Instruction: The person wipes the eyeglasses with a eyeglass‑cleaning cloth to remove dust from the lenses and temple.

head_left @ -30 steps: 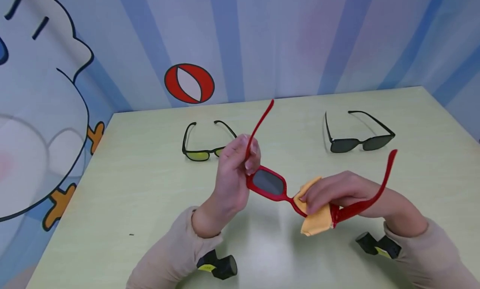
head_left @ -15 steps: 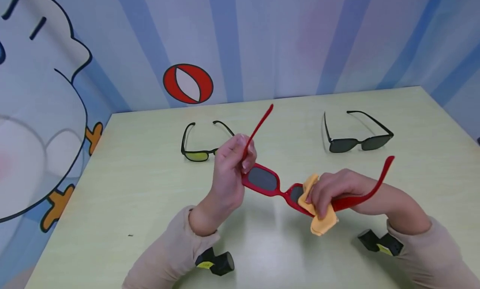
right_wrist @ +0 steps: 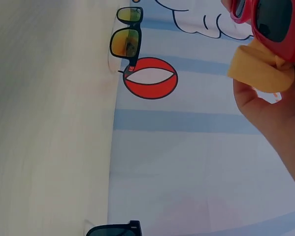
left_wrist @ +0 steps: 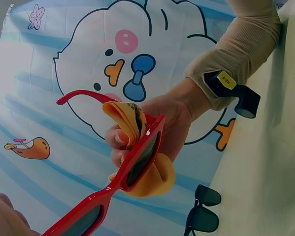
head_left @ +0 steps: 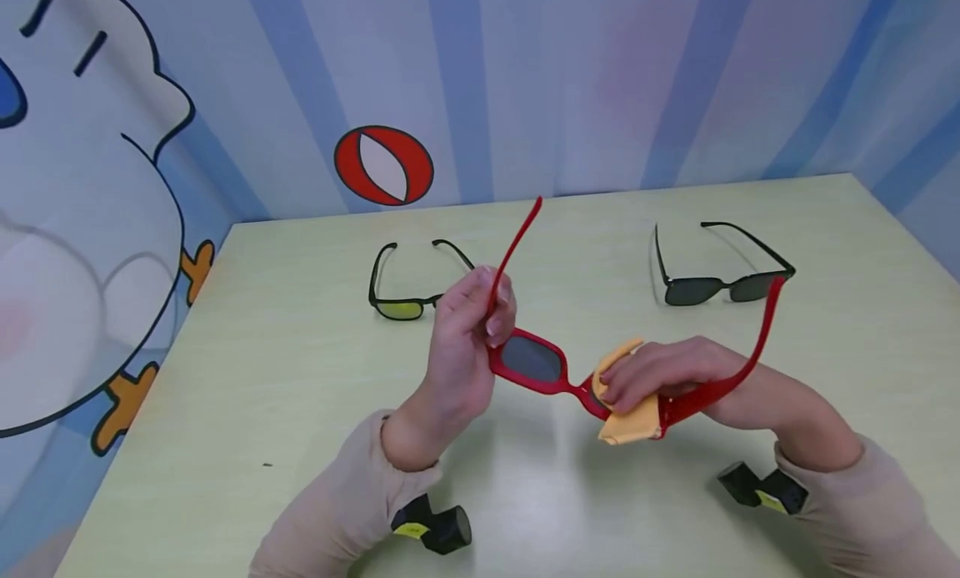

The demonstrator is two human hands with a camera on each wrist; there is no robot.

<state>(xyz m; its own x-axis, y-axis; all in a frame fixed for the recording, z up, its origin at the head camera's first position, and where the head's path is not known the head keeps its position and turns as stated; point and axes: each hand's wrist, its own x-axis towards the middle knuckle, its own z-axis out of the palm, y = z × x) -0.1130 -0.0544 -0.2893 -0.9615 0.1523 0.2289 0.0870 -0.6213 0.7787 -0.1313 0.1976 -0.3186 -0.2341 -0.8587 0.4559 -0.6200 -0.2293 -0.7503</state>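
Pale table [head_left: 300, 386] fills my lower frame | red sunglasses [head_left: 531, 359] held above it, mid-frame | left-hand grip [head_left: 467, 340], centre, pinching their left end | right-hand grip [head_left: 684, 376], right of centre, clasping folded orange cloth [head_left: 632, 424] around their right end

Looks like smooth, glossy plastic in the red sunglasses [head_left: 572, 387] and soft, matt fabric in the orange cloth [head_left: 632, 422]. Shows finely ribbed, matt fabric on the beige sleeve [left_wrist: 248, 44], dark plastic on the wrist camera [left_wrist: 246, 104], faint sheen across the smooth, wood-look table [head_left: 315, 378].
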